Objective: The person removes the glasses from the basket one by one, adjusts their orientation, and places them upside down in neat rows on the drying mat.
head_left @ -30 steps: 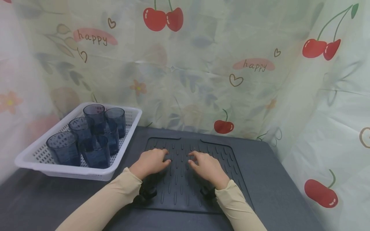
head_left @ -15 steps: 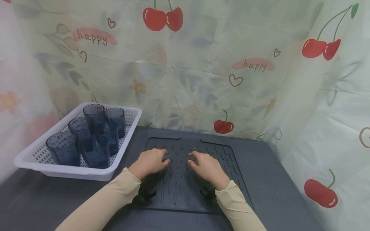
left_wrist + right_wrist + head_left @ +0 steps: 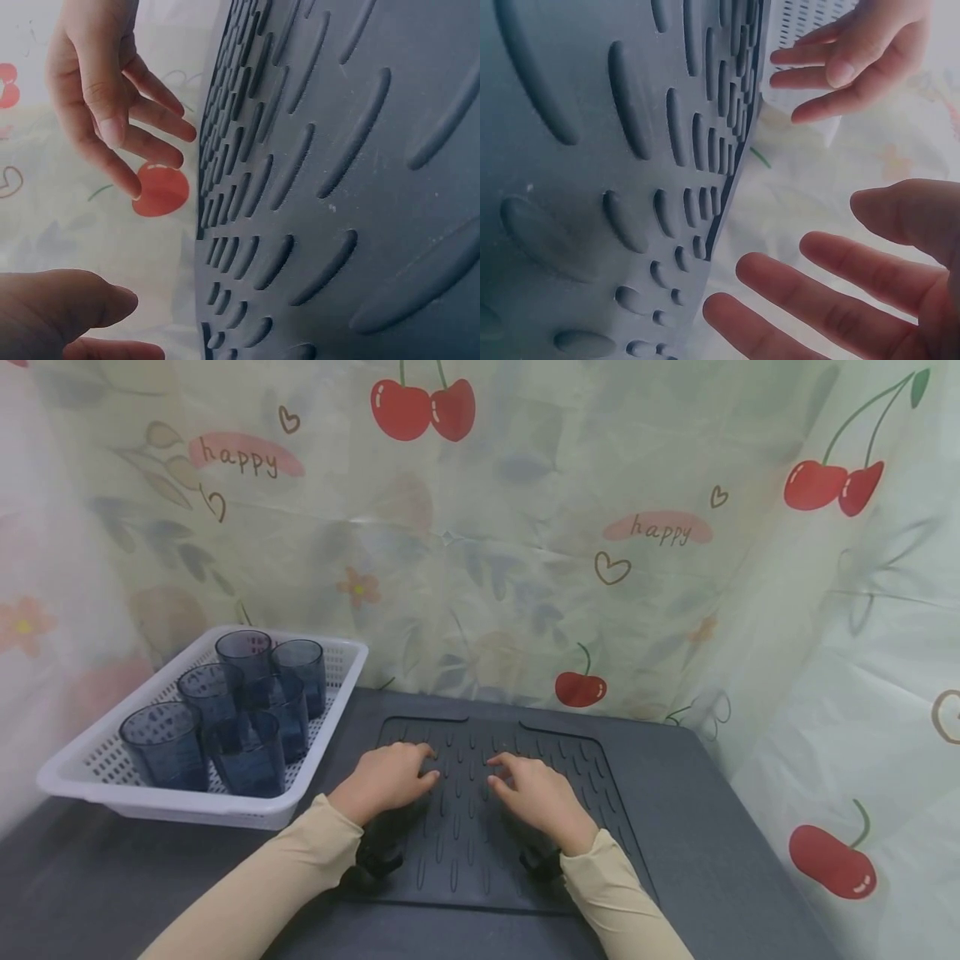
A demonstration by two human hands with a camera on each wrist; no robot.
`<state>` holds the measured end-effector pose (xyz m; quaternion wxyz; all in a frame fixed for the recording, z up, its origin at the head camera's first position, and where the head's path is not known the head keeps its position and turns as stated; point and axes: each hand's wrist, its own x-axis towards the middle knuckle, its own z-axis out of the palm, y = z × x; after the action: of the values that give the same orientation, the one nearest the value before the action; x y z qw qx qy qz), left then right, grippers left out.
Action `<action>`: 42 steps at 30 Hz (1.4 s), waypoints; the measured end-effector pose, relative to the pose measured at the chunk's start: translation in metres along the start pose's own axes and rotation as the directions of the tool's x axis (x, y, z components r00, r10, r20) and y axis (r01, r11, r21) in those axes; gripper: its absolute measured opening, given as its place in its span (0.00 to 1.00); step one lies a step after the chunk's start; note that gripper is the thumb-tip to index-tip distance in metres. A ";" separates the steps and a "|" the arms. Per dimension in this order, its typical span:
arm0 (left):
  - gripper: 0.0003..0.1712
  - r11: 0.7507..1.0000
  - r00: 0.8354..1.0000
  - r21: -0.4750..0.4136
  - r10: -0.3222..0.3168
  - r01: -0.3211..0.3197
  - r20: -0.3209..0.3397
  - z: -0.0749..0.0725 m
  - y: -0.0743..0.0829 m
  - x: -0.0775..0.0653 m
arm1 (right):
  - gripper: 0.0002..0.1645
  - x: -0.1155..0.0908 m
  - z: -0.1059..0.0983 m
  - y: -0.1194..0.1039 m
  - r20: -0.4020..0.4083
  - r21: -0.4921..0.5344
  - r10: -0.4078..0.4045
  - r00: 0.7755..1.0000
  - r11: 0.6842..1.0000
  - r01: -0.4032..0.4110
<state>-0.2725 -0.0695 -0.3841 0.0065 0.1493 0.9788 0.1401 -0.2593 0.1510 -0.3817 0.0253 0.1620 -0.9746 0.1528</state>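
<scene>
My left hand [image 3: 386,781] hovers over the left part of a dark ridged drying mat [image 3: 472,860], its fingers loosely bent with nothing in them. Across from it, my right hand [image 3: 543,797] hangs over the mat's right part, holding nothing. A gap separates the two hands. In the right wrist view the fingers [image 3: 817,300] are spread and relaxed above the raised ridges. The left wrist view shows the left thumb [image 3: 97,300] low at the left, with the right hand [image 3: 105,82] beyond it. To the left, several blue drinking glasses [image 3: 243,752] stand upright in a white basket [image 3: 202,810].
The mat lies on a dark grey table [image 3: 660,793]. A curtain [image 3: 487,568] printed with cherries and flowers hangs behind the table and along both sides. The perforated basket stands close to the left hand's side, near the rear curtain.
My left hand has drifted very slightly to the left and up. The right hand, the glasses and the basket stay as they were.
</scene>
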 end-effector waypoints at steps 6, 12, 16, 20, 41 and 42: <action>0.26 1.000 1.000 -0.010 0.000 0.000 -0.014 -0.011 0.000 -0.004 | 0.20 -0.002 -0.002 -0.001 0.006 0.016 0.002 1.000 1.000 -0.002; 0.26 0.999 0.999 -0.046 -0.001 -0.001 -0.043 -0.026 0.000 -0.010 | 0.21 -0.004 -0.004 -0.001 0.013 0.052 -0.012 1.000 0.999 0.011; 0.26 0.998 0.997 -0.068 0.005 -0.010 -0.073 -0.038 -0.001 -0.015 | 0.21 -0.006 -0.005 -0.001 0.012 0.066 -0.024 1.000 0.998 0.023; 0.25 0.994 0.995 -0.108 0.006 -0.017 -0.102 -0.051 -0.001 -0.023 | 0.21 -0.008 -0.006 -0.002 0.007 0.069 -0.033 0.999 0.997 0.033; 0.28 0.977 0.966 -0.212 -0.046 -0.009 -0.256 -0.125 -0.030 -0.078 | 0.20 -0.014 -0.008 -0.005 0.002 0.084 -0.041 0.999 0.996 0.040; 0.28 0.978 0.963 -0.209 -0.050 -0.007 -0.266 -0.127 -0.033 -0.080 | 0.20 -0.015 -0.008 -0.005 0.003 0.083 -0.041 0.999 0.996 0.041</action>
<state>-0.2123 -0.1578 -0.2736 -0.1100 0.1166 0.9521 0.2605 -0.2439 0.1535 -0.3742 0.0197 0.1832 -0.9639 0.1920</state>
